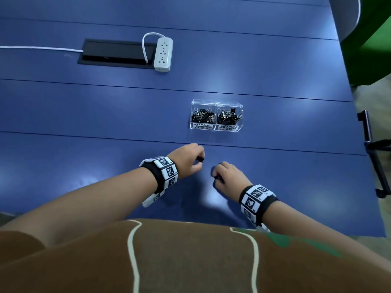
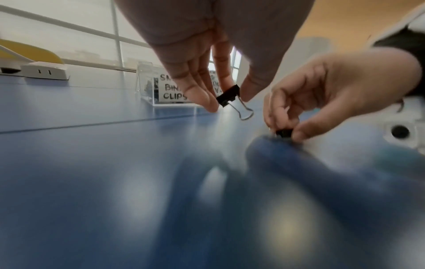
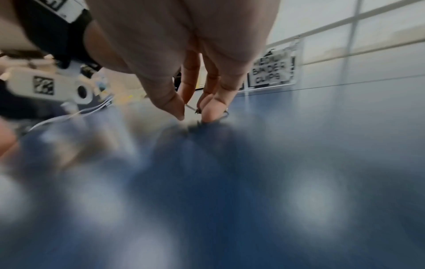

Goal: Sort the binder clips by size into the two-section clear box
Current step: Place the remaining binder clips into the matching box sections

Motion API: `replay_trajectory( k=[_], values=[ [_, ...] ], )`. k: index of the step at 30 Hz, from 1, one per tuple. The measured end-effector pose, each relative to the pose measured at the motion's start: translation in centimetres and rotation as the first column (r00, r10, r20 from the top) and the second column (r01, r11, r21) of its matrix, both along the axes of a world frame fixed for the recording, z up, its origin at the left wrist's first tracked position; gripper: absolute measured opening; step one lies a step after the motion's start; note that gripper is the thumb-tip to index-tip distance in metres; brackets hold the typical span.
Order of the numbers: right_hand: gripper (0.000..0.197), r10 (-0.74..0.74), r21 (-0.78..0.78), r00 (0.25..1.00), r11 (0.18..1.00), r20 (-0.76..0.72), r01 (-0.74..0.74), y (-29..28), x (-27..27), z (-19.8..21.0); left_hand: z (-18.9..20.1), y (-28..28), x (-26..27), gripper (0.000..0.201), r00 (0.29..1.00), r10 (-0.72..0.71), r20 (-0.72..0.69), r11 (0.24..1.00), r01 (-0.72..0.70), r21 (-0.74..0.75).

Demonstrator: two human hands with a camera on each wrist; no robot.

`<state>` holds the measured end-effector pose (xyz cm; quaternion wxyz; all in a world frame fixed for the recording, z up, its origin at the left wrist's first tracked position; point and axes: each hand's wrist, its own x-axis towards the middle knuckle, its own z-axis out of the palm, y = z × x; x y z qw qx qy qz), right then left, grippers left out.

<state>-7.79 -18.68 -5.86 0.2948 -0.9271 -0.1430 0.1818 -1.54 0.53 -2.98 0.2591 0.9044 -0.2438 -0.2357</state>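
Observation:
A clear two-section box stands on the blue table, its left section labelled small binder clips, its right section medium, with several black clips in each. Nearer me, my left hand pinches a black binder clip between thumb and fingers, lifted just off the table, its wire handles hanging down. My right hand is beside it, lower on the table, fingertips pinching another black binder clip that touches the surface. In the right wrist view that clip is mostly hidden by the fingers.
A white power strip lies at the back left beside a black cable hatch sunk in the table. The table's right edge is near a black stand. Bare blue surface lies left of the box.

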Motion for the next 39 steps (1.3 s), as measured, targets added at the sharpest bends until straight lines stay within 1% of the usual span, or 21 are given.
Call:
replay_trajectory(
  k=[2,3,5,6,7,9,11,12,16,18,20,23,26,28,30,33,35,37,39],
  values=[
    [0.011,-0.196,0.047,0.978,0.979,-0.064,0.199,-0.8,1.6,1.5,1.3,-1.7,1.8,0.015,0.996,0.083,0.042,0.991,-0.078,-0.109],
    [0.011,-0.300,0.084,0.948,0.947,-0.101,0.309,-1.3,2.7,2.3,1.8,-2.5,2.8,0.017,0.991,0.122,0.047,0.981,-0.114,-0.159],
    [0.013,-0.479,0.189,0.871,0.850,-0.111,0.492,-2.5,5.4,3.7,2.8,-4.3,5.2,0.025,0.988,0.149,0.049,0.969,-0.136,-0.208],
    [0.013,-0.544,0.232,0.834,0.803,-0.089,0.549,-3.2,6.8,4.5,3.1,-5.2,6.3,0.028,0.988,0.147,0.057,0.970,-0.133,-0.203],
    [0.012,-0.588,0.253,0.807,0.774,-0.052,0.581,-3.9,8.2,5.2,3.4,-6.0,7.5,0.029,0.987,0.144,0.071,0.972,-0.128,-0.197],
    [0.010,-0.630,0.254,0.777,0.753,0.012,0.607,-5.1,10.7,6.4,3.5,-7.2,9.5,0.027,0.982,0.151,0.111,0.974,-0.129,-0.185],
    [0.012,-0.627,0.232,0.778,0.765,0.050,0.601,-5.8,12.9,7.0,3.2,-7.9,11.1,0.027,0.976,0.151,0.159,0.984,-0.133,-0.121],
    [0.013,-0.610,0.210,0.790,0.781,0.060,0.588,-5.8,13.8,7.2,2.9,-8.1,11.7,0.027,0.974,0.137,0.178,0.989,-0.125,-0.075],
    [0.017,-0.495,0.050,0.868,0.869,0.042,0.493,-5.3,16.0,6.1,1.3,-8.2,12.8,0.029,0.977,0.035,0.213,0.995,-0.055,0.088],
    [0.016,-0.442,-0.021,0.896,0.896,0.041,0.443,-5.1,16.4,5.4,0.6,-8.3,12.7,0.031,0.971,-0.010,0.238,0.991,-0.023,0.133],
    [0.013,-0.417,-0.052,0.907,0.906,0.052,0.420,-5.0,16.6,4.7,0.0,-8.3,12.6,0.031,0.961,-0.018,0.276,0.989,-0.023,0.145],
    [0.011,-0.416,-0.026,0.908,0.908,0.048,0.418,-4.9,16.9,4.0,-0.5,-8.3,12.2,0.026,0.944,0.018,0.328,0.990,-0.063,0.126],
    [0.013,-0.372,-0.027,0.925,0.927,0.078,0.375,-4.6,17.0,3.6,-0.7,-8.2,11.9,0.028,0.942,0.006,0.336,0.987,-0.059,0.148],
    [0.015,-0.343,-0.050,0.935,0.936,0.089,0.348,-4.4,16.8,3.4,-0.7,-8.1,11.8,0.031,0.944,0.027,0.329,0.992,-0.067,0.110],
    [0.017,-0.345,-0.030,0.934,0.937,0.096,0.349,-4.3,16.7,3.3,-0.5,-7.9,11.7,0.036,0.950,0.047,0.308,0.994,-0.075,0.079],
    [0.016,-0.351,-0.003,0.929,0.935,0.114,0.354,-4.8,16.8,3.5,0.1,-7.3,11.7,0.037,0.950,0.119,0.289,0.993,-0.119,-0.017],
    [0.016,-0.431,0.072,0.889,0.903,0.155,0.425,-5.5,17.2,3.8,0.6,-6.6,11.9,0.031,0.928,0.233,0.292,0.972,-0.213,-0.102],
    [0.017,-0.506,0.126,0.846,0.862,0.166,0.491,-6.1,17.6,3.9,0.8,-5.5,12.3,0.028,0.888,0.376,0.265,0.926,-0.349,-0.145],
    [0.018,-0.548,0.092,0.828,0.836,0.122,0.540,-6.2,18.1,3.7,0.8,-4.3,13.1,0.028,0.820,0.532,0.209,0.846,-0.512,-0.147]
  ],
)
